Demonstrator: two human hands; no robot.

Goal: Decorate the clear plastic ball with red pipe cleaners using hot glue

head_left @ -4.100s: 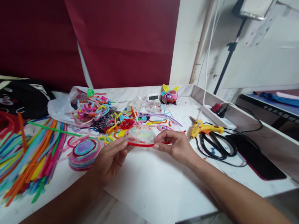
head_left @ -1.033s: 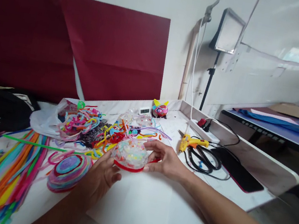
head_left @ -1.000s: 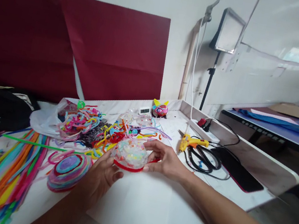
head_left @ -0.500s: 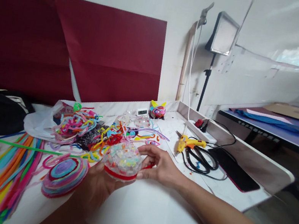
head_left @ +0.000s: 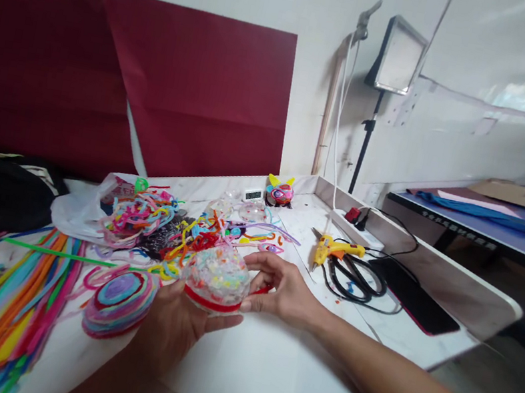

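Observation:
A clear plastic dome (head_left: 219, 273) speckled with colourful bits sits between my hands, a little above the white table. Round its lower rim runs a red pipe cleaner (head_left: 209, 302). My left hand (head_left: 176, 327) holds the dome from the left and below, one finger stretched out beneath the rim. On the other side, my right hand (head_left: 279, 289) pinches the red pipe cleaner at the dome's edge, with its loose end showing between the fingers. A coiled pipe-cleaner disc (head_left: 119, 303) in pink, blue and purple lies just left of my left hand.
Straight pipe cleaners (head_left: 4, 307) fan out at the left. A white plastic bag (head_left: 79, 212) holds curled pieces. At the right lie a yellow glue gun (head_left: 334, 250) with its black cord, a phone (head_left: 415, 296) and a power strip (head_left: 358, 230). A decorated ball (head_left: 279, 191) stands at the back.
The whole view has shifted slightly. A finger of my left hand now reaches further right under the dome's rim. My right hand keeps its pinch at the rim.

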